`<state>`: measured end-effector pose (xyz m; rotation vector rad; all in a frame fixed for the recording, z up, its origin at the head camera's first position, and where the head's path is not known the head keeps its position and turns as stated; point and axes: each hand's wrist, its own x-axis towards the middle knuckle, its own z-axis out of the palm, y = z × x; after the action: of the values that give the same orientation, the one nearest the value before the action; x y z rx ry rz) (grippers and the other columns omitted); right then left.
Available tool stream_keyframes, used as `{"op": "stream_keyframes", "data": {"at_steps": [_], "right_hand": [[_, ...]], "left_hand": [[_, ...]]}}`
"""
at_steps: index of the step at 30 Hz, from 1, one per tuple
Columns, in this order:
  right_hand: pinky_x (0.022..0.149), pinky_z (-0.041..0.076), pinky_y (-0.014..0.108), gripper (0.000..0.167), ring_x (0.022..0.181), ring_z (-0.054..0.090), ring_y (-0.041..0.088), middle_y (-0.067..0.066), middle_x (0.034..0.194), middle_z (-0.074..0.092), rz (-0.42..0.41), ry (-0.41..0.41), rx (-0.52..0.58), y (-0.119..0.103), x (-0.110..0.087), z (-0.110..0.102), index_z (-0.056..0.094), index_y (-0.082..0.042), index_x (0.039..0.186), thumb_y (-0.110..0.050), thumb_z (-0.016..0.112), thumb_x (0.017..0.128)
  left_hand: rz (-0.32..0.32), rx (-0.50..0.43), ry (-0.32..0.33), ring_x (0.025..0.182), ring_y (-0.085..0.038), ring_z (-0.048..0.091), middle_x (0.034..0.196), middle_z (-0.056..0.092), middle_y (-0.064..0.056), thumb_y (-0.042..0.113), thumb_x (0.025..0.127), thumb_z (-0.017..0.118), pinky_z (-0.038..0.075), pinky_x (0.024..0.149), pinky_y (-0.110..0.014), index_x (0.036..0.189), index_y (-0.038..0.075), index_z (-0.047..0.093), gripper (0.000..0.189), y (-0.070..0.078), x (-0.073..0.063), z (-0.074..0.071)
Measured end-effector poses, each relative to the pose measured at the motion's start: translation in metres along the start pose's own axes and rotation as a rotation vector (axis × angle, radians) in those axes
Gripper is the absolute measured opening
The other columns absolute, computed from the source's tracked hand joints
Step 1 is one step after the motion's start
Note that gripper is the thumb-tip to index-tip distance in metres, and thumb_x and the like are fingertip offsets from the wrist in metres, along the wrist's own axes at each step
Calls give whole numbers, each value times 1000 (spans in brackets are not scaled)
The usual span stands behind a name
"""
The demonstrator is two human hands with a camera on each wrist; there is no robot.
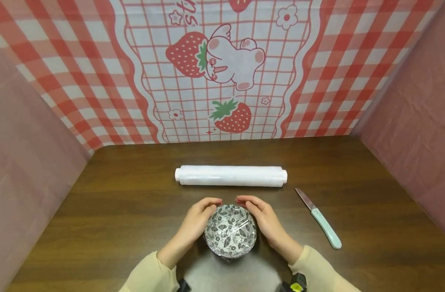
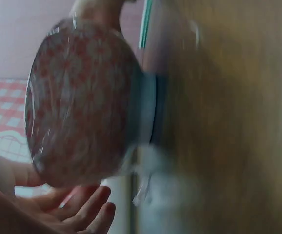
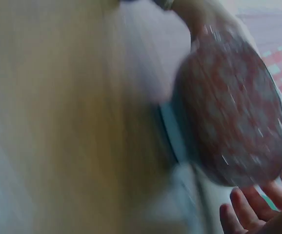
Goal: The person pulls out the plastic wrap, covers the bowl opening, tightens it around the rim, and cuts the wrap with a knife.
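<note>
A round bowl (image 1: 228, 237) with a dark leaf-and-flower pattern inside stands on the table in front of me. Clear plastic wrap (image 1: 244, 223) is stretched over its mouth, shiny and creased. Both wrist views show a reddish floral outside and a bluish foot, with loose film at the bowl's lower edge. My left hand (image 1: 195, 221) is at the bowl's left side, thumb by the rim and fingers extended past the far edge. On the opposite side, my right hand (image 1: 264, 221) mirrors it, fingers loosely bent and spread near the wall. Blur softens both wrist views.
Behind the bowl lies a white roll of plastic wrap (image 1: 231, 176), lengthwise across the brown table (image 1: 116, 211). To the right rests a knife (image 1: 322, 223) with a mint handle, blade pointing away. A red-checked cloth (image 1: 135, 81) hangs at the back; pink cloth covers both sides.
</note>
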<state>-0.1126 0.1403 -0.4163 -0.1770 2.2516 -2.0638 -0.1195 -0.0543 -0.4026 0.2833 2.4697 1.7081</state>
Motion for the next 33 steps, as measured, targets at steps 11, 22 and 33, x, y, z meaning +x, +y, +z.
{"op": "stream_keyframes", "data": {"at_steps": [11, 22, 33], "right_hand": [[81, 48, 33, 15, 95, 60, 11, -5, 99, 66, -140, -4, -621, -20, -2, -25, 65, -17, 100, -17, 52, 92], [70, 49, 33, 11, 81, 62, 14, -4, 90, 66, -227, 45, -919, -22, -14, -59, 66, -13, 95, -14, 61, 85], [60, 46, 35, 17, 74, 61, 15, -3, 80, 66, -58, 48, -1051, -35, -28, -102, 66, -10, 95, -19, 64, 82]], "left_hand": [[240, 549, 29, 94, -17, 60, 100, 64, 0, 16, 89, 51, 47, 82, -36, 100, 12, 65, 18, 3, -1, -16], [430, 831, 30, 102, -21, 58, 107, 64, -5, 20, 88, 53, 41, 92, -39, 110, 7, 62, 27, 13, -5, -9], [470, 929, -124, 123, -23, 44, 133, 49, -7, 29, 91, 49, 28, 106, -42, 131, 7, 47, 45, 33, 1, 7]]}}
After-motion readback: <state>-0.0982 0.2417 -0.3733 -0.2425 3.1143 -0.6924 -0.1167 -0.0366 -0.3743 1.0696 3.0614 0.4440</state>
